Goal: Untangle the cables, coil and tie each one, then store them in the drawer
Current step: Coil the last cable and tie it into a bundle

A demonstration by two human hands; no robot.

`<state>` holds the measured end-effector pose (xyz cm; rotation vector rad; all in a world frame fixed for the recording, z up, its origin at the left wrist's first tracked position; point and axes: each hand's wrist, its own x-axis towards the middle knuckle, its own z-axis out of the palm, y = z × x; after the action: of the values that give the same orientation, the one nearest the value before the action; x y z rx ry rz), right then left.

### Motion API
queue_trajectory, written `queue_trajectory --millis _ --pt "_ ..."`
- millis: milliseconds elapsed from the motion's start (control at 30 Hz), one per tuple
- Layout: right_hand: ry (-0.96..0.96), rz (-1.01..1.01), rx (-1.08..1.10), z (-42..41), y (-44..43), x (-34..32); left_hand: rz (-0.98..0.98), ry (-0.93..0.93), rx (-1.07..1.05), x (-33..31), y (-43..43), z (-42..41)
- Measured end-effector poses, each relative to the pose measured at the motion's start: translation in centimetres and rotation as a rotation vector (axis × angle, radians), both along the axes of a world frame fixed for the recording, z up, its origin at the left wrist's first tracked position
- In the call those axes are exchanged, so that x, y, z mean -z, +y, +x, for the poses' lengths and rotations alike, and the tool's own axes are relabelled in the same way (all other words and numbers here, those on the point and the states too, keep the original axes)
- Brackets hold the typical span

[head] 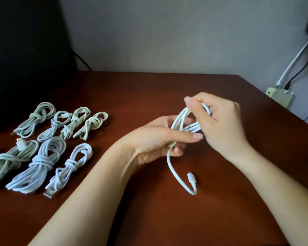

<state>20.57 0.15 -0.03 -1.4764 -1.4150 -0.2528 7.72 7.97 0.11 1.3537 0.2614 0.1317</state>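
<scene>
1. Holding one white cable (180, 121), the two hands are close together above the brown counter (149, 89).
2. The left hand (155, 139) is palm up. Its thumb and fingers curl round the bottom of the cable loops.
3. The right hand (224, 121) grips the top of the same loops, with its fingers curled round them.
4. One loose end of the cable hangs down from the left hand. It bends round just below both hands and ends in a small plug (191, 178), which looks to rest on the counter.
5. Well to the left of the left hand lie seven tied bundles (41, 164) of pale cable. Four are in a far row and three in a near row. Each one is wrapped round its middle.
6. A bit of one more bundle peeks in at the left edge.
7. Past the right hand, beyond the counter's corner, sits a pale box (279, 96). A white wire and a black wire (300, 71) run up from it along the wall (167, 32).
8. Beyond the bundles, far to the left, stands a big dark shape (25, 50).
</scene>
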Motion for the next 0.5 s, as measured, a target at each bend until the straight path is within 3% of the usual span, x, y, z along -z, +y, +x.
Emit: queue_trajectory --millis 233,400,500 --pt "0.284 0.059 0.167 1.7 0.7 0.1 -0.047 0.01 -0.084 0.5 0.2 0.4" --pt "0.649 0.104 0.046 1.3 0.7 -0.1 -0.069 0.03 -0.035 0.5 0.5 0.1" --pt "0.917 0.15 -0.068 1.1 0.6 -0.9 -0.23 0.001 -0.012 0.1 0.9 -0.4"
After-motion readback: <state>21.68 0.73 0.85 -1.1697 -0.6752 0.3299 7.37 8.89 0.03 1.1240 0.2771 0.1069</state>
